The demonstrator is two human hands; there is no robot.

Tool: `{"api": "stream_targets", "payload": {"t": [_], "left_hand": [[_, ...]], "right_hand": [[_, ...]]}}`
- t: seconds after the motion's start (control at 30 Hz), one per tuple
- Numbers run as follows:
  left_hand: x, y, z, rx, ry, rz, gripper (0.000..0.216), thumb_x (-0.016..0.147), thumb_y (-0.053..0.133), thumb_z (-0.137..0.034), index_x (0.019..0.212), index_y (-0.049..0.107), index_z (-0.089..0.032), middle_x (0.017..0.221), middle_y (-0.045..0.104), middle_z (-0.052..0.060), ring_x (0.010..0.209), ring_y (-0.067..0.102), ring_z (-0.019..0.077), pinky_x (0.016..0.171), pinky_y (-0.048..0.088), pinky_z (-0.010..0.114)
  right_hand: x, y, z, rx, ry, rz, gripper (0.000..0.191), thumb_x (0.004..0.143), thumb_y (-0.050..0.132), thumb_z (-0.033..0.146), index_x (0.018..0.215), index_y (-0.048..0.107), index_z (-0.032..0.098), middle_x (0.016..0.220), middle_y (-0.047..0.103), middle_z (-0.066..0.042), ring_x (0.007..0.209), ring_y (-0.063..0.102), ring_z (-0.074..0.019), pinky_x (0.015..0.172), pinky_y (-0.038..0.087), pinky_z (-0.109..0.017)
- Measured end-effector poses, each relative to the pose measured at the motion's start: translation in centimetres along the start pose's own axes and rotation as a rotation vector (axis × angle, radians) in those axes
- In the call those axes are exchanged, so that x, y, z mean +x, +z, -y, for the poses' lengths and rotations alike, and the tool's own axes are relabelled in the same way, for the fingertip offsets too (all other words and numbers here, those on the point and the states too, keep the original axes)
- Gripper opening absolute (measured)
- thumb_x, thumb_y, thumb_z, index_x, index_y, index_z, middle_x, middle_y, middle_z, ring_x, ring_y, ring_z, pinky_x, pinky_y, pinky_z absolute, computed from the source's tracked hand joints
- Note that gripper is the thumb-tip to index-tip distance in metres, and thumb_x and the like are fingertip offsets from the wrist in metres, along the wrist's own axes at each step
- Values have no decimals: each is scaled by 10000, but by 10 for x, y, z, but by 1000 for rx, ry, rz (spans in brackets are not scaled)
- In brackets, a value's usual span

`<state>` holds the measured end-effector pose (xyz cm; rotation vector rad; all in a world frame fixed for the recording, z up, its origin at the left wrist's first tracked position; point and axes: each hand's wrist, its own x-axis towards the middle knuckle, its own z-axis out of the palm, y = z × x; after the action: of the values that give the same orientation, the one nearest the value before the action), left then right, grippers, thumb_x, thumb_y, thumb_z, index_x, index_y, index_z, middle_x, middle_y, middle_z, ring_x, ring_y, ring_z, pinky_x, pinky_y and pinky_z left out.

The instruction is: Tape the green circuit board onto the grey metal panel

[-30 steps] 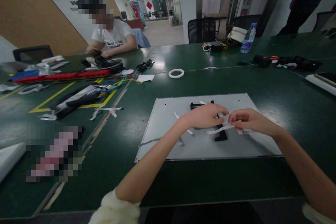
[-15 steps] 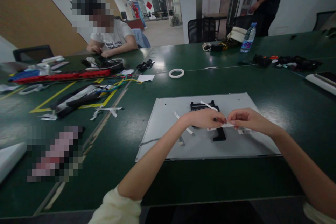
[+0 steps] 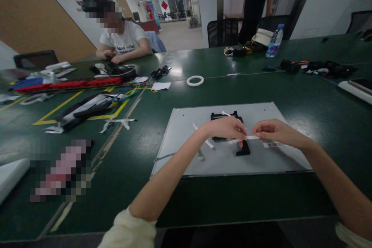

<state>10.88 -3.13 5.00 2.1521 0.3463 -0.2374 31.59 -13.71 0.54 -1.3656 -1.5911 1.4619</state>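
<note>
White strip (image 3: 252, 138) sits between the two hands, over the right half of the white panel (image 3: 255, 163), near the lower arm of the black bracket (image 3: 244, 149). Right hand (image 3: 271, 130) has the strip's right end pinched, thumb against curled fingers, narrow grip. Left hand (image 3: 226, 127) also in a narrow pinch, fingertips at the strip; a paler length shows past them to the left. Exact contact on that side is too small to tell. Short bit of strip spans the gap, near level; fingertips close together but apart.

Pose: left forearm comes up from bottom left, crosses the panel's left part, hand bent to the right, back up, fingers pointing down over the bracket. Right forearm comes in from lower right, hand pointing left, just above the barcode label (image 3: 271, 145).

Also on the panel: second white strip (image 3: 209, 144) partly under the left forearm, grey cable end (image 3: 200, 156) beside it, third strip (image 3: 226, 114) at the bracket's top edge. Panel lies flat on the green desk (image 3: 232, 197), tape roll (image 3: 195, 84) beyond it
</note>
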Motion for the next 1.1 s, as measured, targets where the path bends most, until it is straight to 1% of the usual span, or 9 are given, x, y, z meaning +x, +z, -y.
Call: {"api": "stream_targets", "payload": {"t": [0.1, 0.2, 0.3, 0.47, 0.6, 0.77, 0.83, 0.97, 1.1], "left_hand": [[-2, -2, 0, 42, -57, -62, 179, 762, 542, -246, 798, 688, -150, 690, 644, 3, 614, 508, 88, 586, 359, 211], [-2, -2, 1, 74, -80, -77, 158, 724, 558, -232, 725, 694, -151, 663, 638, 1, 627, 520, 96, 600, 360, 220], [0, 1, 2, 79, -70, -67, 167, 712, 552, -229, 722, 698, -149, 649, 636, 3, 609, 516, 98, 598, 363, 227], [2, 4, 3, 98, -58, -69, 181, 713, 542, -230, 740, 698, -142, 643, 631, 6, 599, 511, 93, 600, 369, 223], [2, 4, 0, 125, -79, -78, 188, 710, 547, -240, 736, 703, -138, 645, 636, 11, 579, 500, 92, 591, 371, 227], [1, 6, -9, 186, -191, -52, 165, 692, 573, -218, 671, 706, -124, 624, 644, 31, 552, 493, 98, 540, 350, 229], [0, 6, -10, 190, -203, -42, 163, 696, 573, -212, 683, 711, -125, 640, 651, 32, 575, 514, 101, 541, 354, 222], [-2, 5, -10, 207, -181, -7, 185, 721, 534, -188, 721, 711, -131, 681, 665, 33, 618, 552, 107, 581, 384, 217], [0, 12, -15, 354, -242, 31, 214, 693, 496, -133, 729, 706, -112, 670, 659, 62, 586, 546, 124, 559, 388, 232]], "right_hand": [[0, -1, 0, -14, -2, 14, 288, 774, 618, 416, 929, 621, 173, 805, 579, -13, 702, 519, -94, 616, 406, -226], [0, -1, -1, -30, -9, 32, 283, 778, 617, 418, 923, 614, 174, 815, 584, -14, 712, 527, -95, 625, 407, -225], [2, -1, -1, -96, 2, 46, 308, 794, 591, 441, 937, 622, 171, 786, 584, -14, 685, 524, -95, 609, 403, -228], [4, 3, -2, -217, 35, 3, 378, 785, 579, 493, 961, 653, 167, 752, 590, -17, 635, 496, -97, 562, 376, -233], [7, 6, -5, -230, 30, 7, 353, 765, 596, 489, 858, 667, 156, 715, 593, -14, 628, 490, -99, 563, 368, -233], [9, 5, -9, -194, 76, -9, 327, 757, 593, 463, 815, 663, 149, 677, 582, -14, 591, 478, -95, 533, 345, -231], [9, 5, -9, -199, 86, -3, 310, 754, 592, 451, 802, 662, 153, 660, 575, -9, 578, 470, -94, 520, 331, -228], [9, 8, -6, -287, 67, 3, 247, 764, 572, 390, 781, 665, 161, 619, 551, 9, 564, 456, -93, 526, 323, -227], [9, 12, -5, -371, 43, -2, 238, 767, 554, 375, 763, 670, 167, 614, 550, 10, 573, 463, -102, 539, 328, -235]]}}
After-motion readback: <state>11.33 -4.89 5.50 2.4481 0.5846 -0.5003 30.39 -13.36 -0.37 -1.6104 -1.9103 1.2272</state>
